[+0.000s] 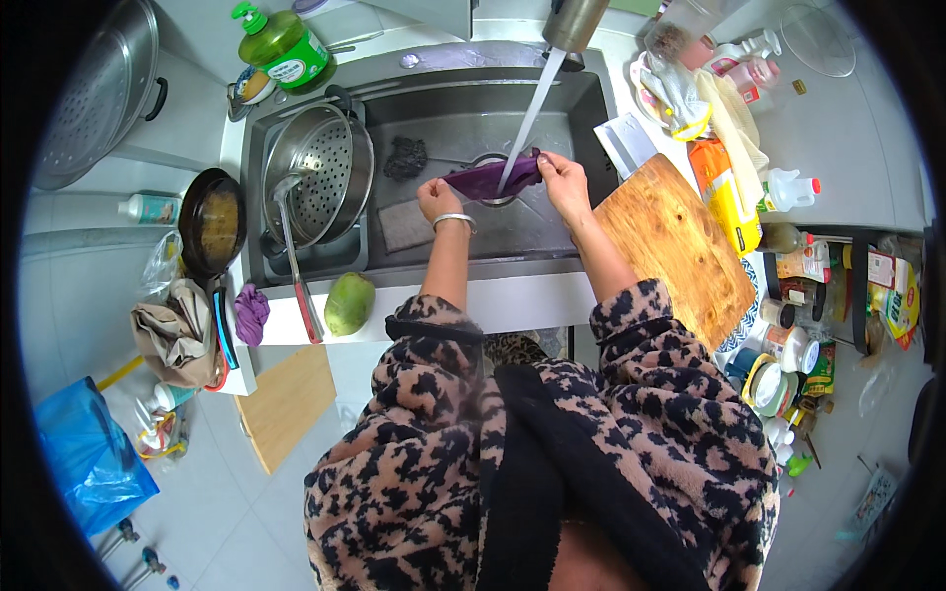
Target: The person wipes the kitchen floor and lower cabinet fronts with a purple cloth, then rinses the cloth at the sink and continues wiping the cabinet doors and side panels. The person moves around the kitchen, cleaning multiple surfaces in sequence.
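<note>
A wet purple cloth (pixel 480 179) is stretched between my two hands over the drain of the dark sink (pixel 473 255). My left hand (pixel 440 201), with a silver bangle at the wrist, pinches one end; my right hand (pixel 564 181) grips the other. Water from the metal faucet (pixel 575 26) falls onto the cloth. Under and beside my left hand a grey cloth (pixel 406 226) lies flat on the sink floor, and a dark scouring pad (pixel 406 158) rests behind it. At the sink's left stands a steamer pot (pixel 319 177) with a perforated insert and a red-handled ladle (pixel 294 266) leaning across it.
A wooden cutting board (pixel 676 251) overlaps the sink's right edge, near a cleaver blade (pixel 625 145). A green mango-like fruit (pixel 349 303) and a crumpled purple cloth (pixel 252 315) sit on the front ledge. A frying pan (pixel 212 221) stands left; a green soap bottle (pixel 287 55) stands behind.
</note>
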Motion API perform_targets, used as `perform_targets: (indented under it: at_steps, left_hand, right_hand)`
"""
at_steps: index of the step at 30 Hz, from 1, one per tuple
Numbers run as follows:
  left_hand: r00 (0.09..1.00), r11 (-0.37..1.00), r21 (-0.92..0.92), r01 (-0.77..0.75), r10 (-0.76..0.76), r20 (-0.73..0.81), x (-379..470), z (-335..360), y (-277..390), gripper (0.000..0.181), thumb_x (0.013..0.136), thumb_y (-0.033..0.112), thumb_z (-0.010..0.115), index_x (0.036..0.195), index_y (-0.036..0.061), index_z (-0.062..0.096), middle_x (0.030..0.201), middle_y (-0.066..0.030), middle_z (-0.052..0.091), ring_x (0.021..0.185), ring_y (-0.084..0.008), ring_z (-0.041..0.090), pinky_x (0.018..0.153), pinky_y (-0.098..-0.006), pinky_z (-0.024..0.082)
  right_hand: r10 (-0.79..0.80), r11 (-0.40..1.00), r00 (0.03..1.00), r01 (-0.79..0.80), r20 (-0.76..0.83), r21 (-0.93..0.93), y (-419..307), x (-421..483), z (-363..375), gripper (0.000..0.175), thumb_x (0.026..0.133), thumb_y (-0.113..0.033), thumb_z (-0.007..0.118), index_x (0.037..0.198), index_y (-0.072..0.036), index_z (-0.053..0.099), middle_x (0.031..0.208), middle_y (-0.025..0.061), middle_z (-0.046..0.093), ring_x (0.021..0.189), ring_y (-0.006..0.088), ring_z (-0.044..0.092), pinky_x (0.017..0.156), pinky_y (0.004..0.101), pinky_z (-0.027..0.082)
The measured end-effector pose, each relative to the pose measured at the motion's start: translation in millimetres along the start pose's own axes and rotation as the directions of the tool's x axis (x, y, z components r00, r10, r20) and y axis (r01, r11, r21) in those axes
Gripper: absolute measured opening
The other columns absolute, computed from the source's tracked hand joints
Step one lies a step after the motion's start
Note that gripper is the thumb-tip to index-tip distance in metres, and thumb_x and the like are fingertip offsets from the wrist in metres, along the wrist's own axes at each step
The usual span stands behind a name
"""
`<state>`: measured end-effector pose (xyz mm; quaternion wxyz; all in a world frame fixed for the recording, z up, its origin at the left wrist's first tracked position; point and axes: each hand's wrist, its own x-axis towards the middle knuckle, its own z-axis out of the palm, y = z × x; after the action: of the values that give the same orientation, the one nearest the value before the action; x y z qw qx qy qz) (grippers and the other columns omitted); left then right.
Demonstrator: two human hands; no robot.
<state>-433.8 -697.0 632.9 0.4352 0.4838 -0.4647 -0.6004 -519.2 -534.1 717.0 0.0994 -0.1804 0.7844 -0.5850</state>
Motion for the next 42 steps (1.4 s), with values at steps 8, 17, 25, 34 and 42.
perform_targets:
  at_steps: [8,17,25,34,42]
  left_hand:
    - [0.777,0.749,-0.209,0.629,-0.609,0.159,-24,6,51,0.033,0.094,0.033,0.055,0.108,0.003,0.058,0.101,-0.0115,0.061,0.09,-0.0227,0.06,0.089,-0.0378,0.048]
    - [0.197,0.541,-0.005,0.841,-0.298,0.934,-11,5,1,0.054,0.096,0.053,0.045,0.108,0.0036,0.062,0.094,-0.0146,0.068,0.088,-0.029,0.067,0.084,-0.0444,0.054]
    - [0.515,0.553,-0.328,0.766,-0.222,0.828,-54,42,-5,0.051,0.098,0.054,0.043,0.114,0.0086,0.059,0.113,-0.0116,0.064,0.109,-0.0262,0.061,0.096,-0.0451,0.049]
    - [0.46,0.477,-0.298,0.827,-0.269,0.846,-33,27,11,0.041,0.099,0.042,0.04,0.1,0.0074,0.063,0.099,-0.0088,0.068,0.095,-0.0243,0.065,0.085,-0.0406,0.052]
    - [0.605,0.471,-0.483,0.738,-0.145,0.783,-47,33,29,0.029,0.098,0.027,0.042,0.105,0.0056,0.06,0.101,-0.0072,0.067,0.093,-0.0226,0.066,0.084,-0.0405,0.054]
  right_hand:
    - [0.049,0.749,0.977,-0.172,0.206,0.64,-30,-22,17,0.027,0.101,-0.029,0.051,0.105,-0.008,0.067,0.095,0.0007,0.068,0.089,0.0112,0.06,0.083,0.0297,0.046]
    - [-0.364,0.93,0.909,0.345,0.204,0.126,-12,-80,37,0.02,0.094,-0.012,0.055,0.104,0.002,0.066,0.096,0.0068,0.069,0.085,0.0144,0.063,0.078,0.0288,0.048]
    - [0.149,0.95,0.973,-0.191,0.177,0.247,4,16,35,0.022,0.091,-0.015,0.059,0.104,0.001,0.067,0.099,0.008,0.068,0.088,0.0138,0.061,0.079,0.0298,0.05]
    - [-0.507,0.798,0.83,0.554,0.235,-0.236,-12,-32,46,0.036,0.101,-0.026,0.04,0.125,-0.005,0.058,0.121,0.023,0.059,0.118,0.0381,0.054,0.104,0.0381,0.039]
    - [-0.11,0.983,0.979,0.082,0.17,0.163,-16,-5,37,0.038,0.098,-0.028,0.048,0.122,0.0,0.06,0.115,0.0161,0.066,0.101,0.0249,0.063,0.089,0.0344,0.049]
